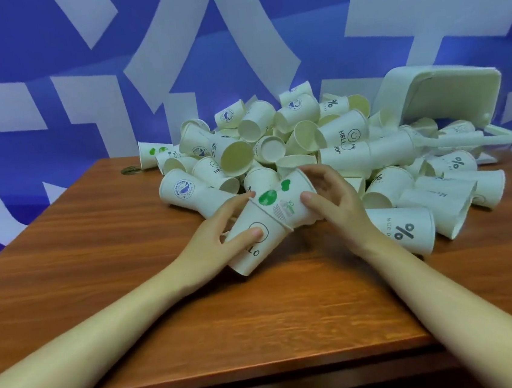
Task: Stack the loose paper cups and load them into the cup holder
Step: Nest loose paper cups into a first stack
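Observation:
A big heap of loose white paper cups point(293, 139) lies on its sides across the back and right of the wooden table point(130, 270). My left hand point(217, 232) grips a cup printed HELLO point(254, 251), which lies tilted near the table's middle. My right hand point(331, 198) holds a cup with green prints point(284, 200) whose narrow end sits inside the HELLO cup's mouth. A white cup holder point(446, 94) lies tipped over at the back right, its opening turned down toward the heap.
A blue wall with large white shapes point(46, 73) stands right behind the table. A small round metal fitting point(130, 170) sits in the tabletop at the back left. Bare wood stretches left of the heap and along the near edge.

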Available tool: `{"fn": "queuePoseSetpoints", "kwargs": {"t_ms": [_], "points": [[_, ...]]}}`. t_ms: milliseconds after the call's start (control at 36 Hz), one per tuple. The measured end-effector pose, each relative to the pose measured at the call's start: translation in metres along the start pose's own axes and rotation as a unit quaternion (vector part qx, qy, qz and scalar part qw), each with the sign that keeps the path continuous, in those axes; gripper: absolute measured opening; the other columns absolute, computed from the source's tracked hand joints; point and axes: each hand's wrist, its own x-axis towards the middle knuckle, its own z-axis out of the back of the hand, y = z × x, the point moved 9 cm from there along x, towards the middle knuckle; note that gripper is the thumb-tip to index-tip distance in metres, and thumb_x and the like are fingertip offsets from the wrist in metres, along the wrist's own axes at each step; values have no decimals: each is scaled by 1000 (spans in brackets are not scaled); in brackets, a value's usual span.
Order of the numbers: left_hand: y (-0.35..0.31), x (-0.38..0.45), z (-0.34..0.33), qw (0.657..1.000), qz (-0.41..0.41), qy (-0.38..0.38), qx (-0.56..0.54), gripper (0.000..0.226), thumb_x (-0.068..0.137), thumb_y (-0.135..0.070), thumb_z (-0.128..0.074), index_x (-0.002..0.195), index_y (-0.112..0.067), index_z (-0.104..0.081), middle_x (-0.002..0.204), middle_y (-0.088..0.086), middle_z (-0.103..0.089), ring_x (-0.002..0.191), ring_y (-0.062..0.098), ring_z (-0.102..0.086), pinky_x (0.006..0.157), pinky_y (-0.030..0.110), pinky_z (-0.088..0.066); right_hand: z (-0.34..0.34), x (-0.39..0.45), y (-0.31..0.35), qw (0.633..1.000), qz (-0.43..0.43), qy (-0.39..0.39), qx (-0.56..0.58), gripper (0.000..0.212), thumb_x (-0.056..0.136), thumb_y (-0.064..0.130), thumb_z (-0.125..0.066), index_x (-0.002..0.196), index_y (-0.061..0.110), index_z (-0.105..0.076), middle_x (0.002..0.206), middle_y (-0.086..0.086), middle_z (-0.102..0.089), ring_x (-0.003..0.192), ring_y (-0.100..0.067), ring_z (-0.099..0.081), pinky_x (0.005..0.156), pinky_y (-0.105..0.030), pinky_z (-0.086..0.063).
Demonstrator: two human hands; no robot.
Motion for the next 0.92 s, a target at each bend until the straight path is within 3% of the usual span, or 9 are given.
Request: {"fn": "queuePoseSetpoints", "kwargs": {"t_ms": [111,194,278,389,472,556,667,833,917], "points": [[3,3,-3,999,-19,2,30,65,78,-59,-53,138,-36,-43,132,-13,-55,117,0,-52,94,12,-40,-12,-3,2,999,6,31,-34,36,88,18,-58,123,7,-56,118,9,-62,110,6,-58,90,-12,-43],[2,3,-4,999,-25,-4,28,62,85,-50,-53,143,-40,-32,129,-15,-54,113,-6,-52,89,5,-38,-21,-6,1,996,3,57,-63,34,93,20,-49,127,17,-53,125,14,-58,115,10,-53,93,-9,-40],[1,3,-3,999,-33,-15,15,61,87,-47,-52,142,-43,-24,132,-27,-45,119,-16,-44,92,0,-32,-31,-8,-3,990,0,92,-106,38,93,39,-43,129,32,-51,136,10,-53,130,0,-46,107,-19,-35],[-1,3,-3,999,-40,-20,-17,59,90,-48,-47,142,-40,-22,143,-33,-30,131,-20,-28,102,0,-23,-45,-14,-11,985,-25,144,-91,45,90,46,-43,133,38,-45,143,14,-47,137,-1,-38,115,-28,-29],[-3,-1,-10,999,-43,3,-27,57,97,-38,-36,149,-32,-12,150,-30,-18,140,-14,-14,115,12,-13,-50,-16,-12,986,-21,138,-90,50,87,47,-50,135,39,-43,142,14,-48,135,-2,-40,113,-27,-32],[-6,-6,-20,996,-76,30,47,64,97,-45,-30,153,-26,-6,156,-17,-15,146,-3,-6,118,18,-5,-45,-15,-8,993,-15,94,-64,49,82,46,-55,129,35,-50,128,21,-57,124,1,-50,102,-18,-39],[-16,-10,4,985,-120,-77,97,53,97,-39,-32,146,-23,-35,142,-4,-36,140,6,-26,114,15,-16,-35,-16,-3,998,-5,54,-32,57,75,42,-67,129,31,-50,124,10,-57,113,8,-54,89,-8,-42],[-14,-14,67,940,-89,-307,116,33,94,-35,-39,123,-33,-54,116,-18,-48,114,4,-47,98,11,-33,-22,-10,-8,998,-21,30,-52,57,74,30,-68,127,36,-48,124,8,-51,105,18,-51,83,-4,-42],[-15,-4,77,942,-83,-264,189,41,93,-40,-38,132,-31,-48,127,-12,-47,121,7,-45,100,20,-38,-18,-6,-12,997,-28,28,-72,60,73,34,-70,128,37,-47,124,13,-51,108,15,-51,87,-7,-44]]}}
